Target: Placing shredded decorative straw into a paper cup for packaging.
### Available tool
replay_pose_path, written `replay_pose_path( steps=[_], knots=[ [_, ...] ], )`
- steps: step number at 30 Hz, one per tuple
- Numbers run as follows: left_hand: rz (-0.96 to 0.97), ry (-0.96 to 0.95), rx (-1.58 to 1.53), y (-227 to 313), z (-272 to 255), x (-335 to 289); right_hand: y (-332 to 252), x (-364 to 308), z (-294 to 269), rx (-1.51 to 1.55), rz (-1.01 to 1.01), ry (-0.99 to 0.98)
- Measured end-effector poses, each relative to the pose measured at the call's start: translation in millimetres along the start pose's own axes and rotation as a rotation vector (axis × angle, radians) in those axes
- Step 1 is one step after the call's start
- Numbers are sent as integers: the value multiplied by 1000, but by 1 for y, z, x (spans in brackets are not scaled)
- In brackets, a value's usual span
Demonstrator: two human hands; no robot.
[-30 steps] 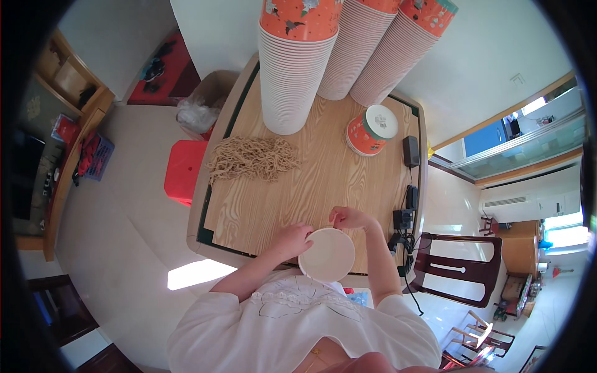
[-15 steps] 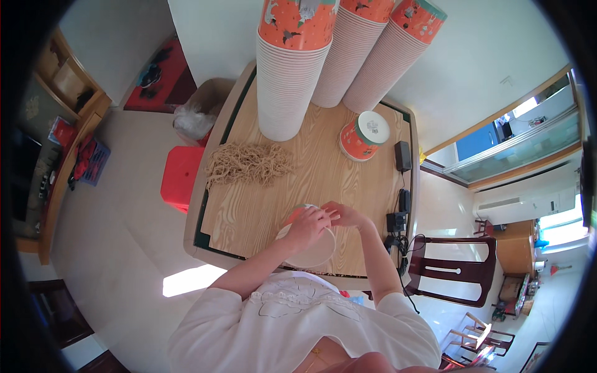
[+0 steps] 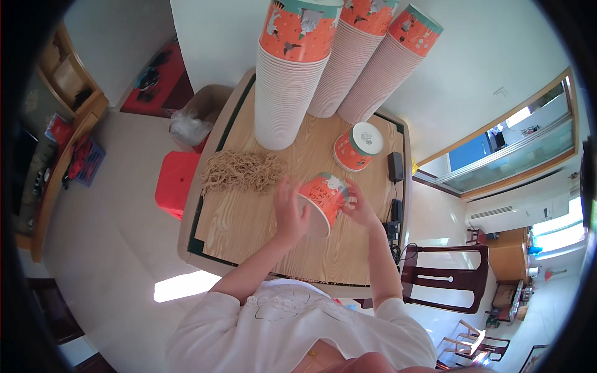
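Note:
An orange paper tub with a green base band and printed figures is tilted between my hands above the near part of the table, its open mouth toward me and to the left. My left hand is at the rim, thumb across the mouth and fingers reaching up along the left side. On the other side, the fingers of my right hand are bent around the base end. Crinkled brown paper shreds lie in a pile beyond my left hand. A second orange tub stands upside down farther right.
Tall stacks of nested paper tubs rise at the table's far side. Black power adapters and cables lie along the right edge. A red stool stands left, a dark wooden chair right, and a box with clear plastic at far left.
The tub has come up and away from me, turning so its printed side shows. My hands have moved apart, the left to its rim and the right to its base.

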State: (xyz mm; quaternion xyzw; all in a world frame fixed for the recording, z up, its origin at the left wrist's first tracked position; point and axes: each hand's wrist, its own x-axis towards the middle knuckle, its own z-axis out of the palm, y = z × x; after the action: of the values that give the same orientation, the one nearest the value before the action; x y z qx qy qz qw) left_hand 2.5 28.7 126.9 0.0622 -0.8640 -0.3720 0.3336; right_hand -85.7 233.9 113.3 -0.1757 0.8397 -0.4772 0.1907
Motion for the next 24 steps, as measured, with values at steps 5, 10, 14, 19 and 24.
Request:
replay_pose_path(
  steps=[5, 10, 14, 19, 24],
  knots=[
    [-838, -156, -1007, -35, 56, -14, -16, 0, -8, -299, -178, 288],
    [-1117, -207, -1205, -26, 74, 5, -37, -4, -19, -504, -203, 384],
    [-1077, -255, -1136, -22, 77, 6, -60, -5, -58, -679, -314, 542],
    [-1123, -332, -1148, -40, 90, -12, -75, 16, -107, -776, -460, 796],
    [-1160, -393, -1143, -42, 91, -14, -65, 50, -122, -700, -465, 763]
  ],
)
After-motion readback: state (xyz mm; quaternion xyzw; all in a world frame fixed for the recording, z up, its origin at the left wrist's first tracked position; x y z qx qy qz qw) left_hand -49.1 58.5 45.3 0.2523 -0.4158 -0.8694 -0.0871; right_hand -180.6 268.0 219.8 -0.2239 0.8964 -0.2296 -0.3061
